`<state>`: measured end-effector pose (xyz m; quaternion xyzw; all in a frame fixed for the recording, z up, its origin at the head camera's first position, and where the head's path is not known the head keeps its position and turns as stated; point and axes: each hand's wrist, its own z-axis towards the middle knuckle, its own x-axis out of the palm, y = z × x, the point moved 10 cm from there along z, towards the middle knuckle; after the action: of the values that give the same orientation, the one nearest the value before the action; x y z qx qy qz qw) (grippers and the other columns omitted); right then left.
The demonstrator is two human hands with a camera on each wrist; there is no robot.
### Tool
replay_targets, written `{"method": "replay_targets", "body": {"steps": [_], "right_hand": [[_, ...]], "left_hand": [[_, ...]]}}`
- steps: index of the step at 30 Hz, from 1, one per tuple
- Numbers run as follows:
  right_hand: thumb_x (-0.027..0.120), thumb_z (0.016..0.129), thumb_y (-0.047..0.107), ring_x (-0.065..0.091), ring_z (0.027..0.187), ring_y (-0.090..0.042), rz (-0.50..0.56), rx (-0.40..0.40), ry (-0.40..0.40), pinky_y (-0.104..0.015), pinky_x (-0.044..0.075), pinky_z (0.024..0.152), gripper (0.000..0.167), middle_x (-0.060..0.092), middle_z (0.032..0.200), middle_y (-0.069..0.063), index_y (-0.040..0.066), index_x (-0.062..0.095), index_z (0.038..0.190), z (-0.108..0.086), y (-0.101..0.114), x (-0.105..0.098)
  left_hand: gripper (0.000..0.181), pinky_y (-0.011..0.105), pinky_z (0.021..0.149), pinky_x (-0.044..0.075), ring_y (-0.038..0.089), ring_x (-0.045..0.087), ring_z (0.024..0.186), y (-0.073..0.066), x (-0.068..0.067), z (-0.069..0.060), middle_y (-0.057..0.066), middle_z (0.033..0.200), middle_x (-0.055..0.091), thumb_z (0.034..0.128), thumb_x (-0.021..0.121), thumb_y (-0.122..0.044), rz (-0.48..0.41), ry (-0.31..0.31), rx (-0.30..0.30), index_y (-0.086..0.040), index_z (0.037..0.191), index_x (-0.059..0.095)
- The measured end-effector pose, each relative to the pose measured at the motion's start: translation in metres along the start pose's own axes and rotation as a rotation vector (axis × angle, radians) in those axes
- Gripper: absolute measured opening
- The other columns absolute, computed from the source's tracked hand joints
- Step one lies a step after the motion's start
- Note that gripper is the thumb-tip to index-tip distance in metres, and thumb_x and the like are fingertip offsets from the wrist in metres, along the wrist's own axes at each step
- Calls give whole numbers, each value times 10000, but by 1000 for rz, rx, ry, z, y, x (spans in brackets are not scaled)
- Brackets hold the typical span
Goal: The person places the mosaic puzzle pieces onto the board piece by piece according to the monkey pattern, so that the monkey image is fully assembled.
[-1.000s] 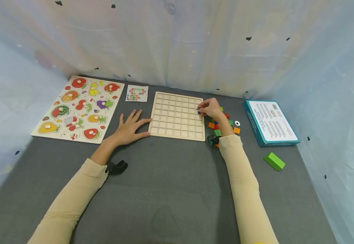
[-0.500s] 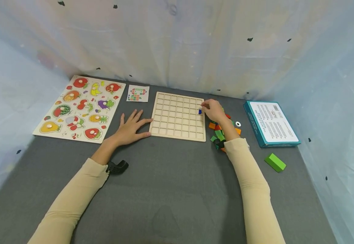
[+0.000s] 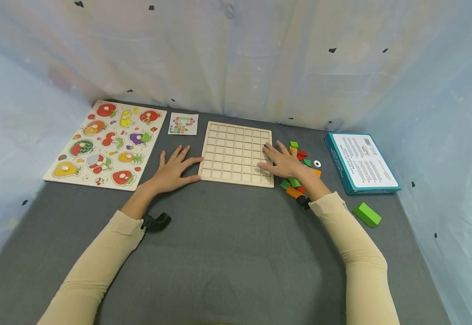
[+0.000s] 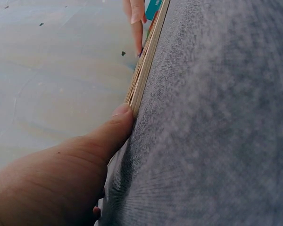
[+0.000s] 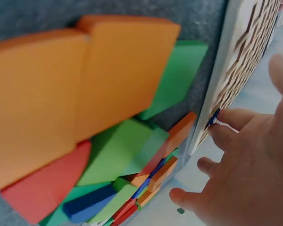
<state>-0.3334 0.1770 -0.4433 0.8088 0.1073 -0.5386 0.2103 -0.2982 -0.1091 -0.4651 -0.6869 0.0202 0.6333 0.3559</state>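
Note:
A pale wooden grid board point(image 3: 232, 155) lies flat on the grey table point(image 3: 228, 234). My left hand point(image 3: 170, 175) is spread on the table, its thumb and index fingertips touching the board's left edge. In the left wrist view the thumb point(image 4: 114, 123) meets the board's side. Over the board's right edge, my right hand point(image 3: 283, 163) has its fingers spread. Its fingertips touch a small blue block point(image 5: 213, 117) in a cell of the right column; the fingers mostly cover the block in the head view. Beside and below this hand lies a pile of coloured blocks point(image 3: 294, 182).
A fruit puzzle board point(image 3: 105, 143) lies at the left, with a small pattern card point(image 3: 182, 124) near it. At the right are a teal box point(image 3: 362, 163), a long green block point(image 3: 367, 215) and a white ring-shaped piece point(image 3: 316, 164). A curtain point(image 3: 236, 67) hangs behind.
My right hand placed the blue block in a right-column cell, let go, then spread its fingers and touched the block from above. My left hand stayed at the board's left edge.

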Motion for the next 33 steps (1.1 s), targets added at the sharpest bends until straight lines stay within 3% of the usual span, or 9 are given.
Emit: {"method": "replay_targets", "body": {"steps": [8,15,20,25,28,33], "right_hand": [[412,1013,588,-72,1511,-373,33,-26,12,-674,15,1126,803,30,1677,-77,122,153,1613,2,9,0],[397,1052,506,-49,1499,-428,152,-34,-64,-702,37,1110,720,31,1666,-155,87,198,1603,-10,-4,-11],[490,1068,286,112,1459,-487,196,-14,-150,-696,103,1107,512,245,1588,-263,-8,443,1484,-30,-33,-21],[628,985,80,417,1225,-458,288,-25,-264,-612,318,1026,285,533,1300,-287,-68,655,1228,-58,-58,-27],[659,954,36,489,1096,-425,366,-41,-307,-567,394,930,237,580,1174,-257,-81,682,1159,-74,-68,-25],[683,943,42,522,1047,-397,427,-31,-306,-544,418,904,276,576,1135,-240,-78,663,1190,-92,-82,-13]], "left_hand": [[666,730,1064,-97,437,-7,1500,0,0,0,229,1638,117,960,601,-535,-2,-3,-2,-224,1525,434],[663,729,1065,-97,437,-8,1499,-1,0,0,227,1639,115,956,615,-520,-6,-5,-2,-225,1523,438],[666,730,1065,-94,438,-5,1499,0,0,-1,226,1639,119,956,614,-523,0,-2,-4,-225,1524,437],[663,726,1067,-97,429,-8,1502,1,0,0,217,1641,120,947,638,-504,0,-5,-13,-239,1521,442],[662,724,1067,-101,428,-12,1502,1,0,1,215,1642,118,945,641,-504,-4,-4,-13,-243,1520,443],[662,722,1067,-106,428,-15,1502,1,1,1,215,1643,113,948,634,-512,-8,-2,-10,-244,1521,441]]}}
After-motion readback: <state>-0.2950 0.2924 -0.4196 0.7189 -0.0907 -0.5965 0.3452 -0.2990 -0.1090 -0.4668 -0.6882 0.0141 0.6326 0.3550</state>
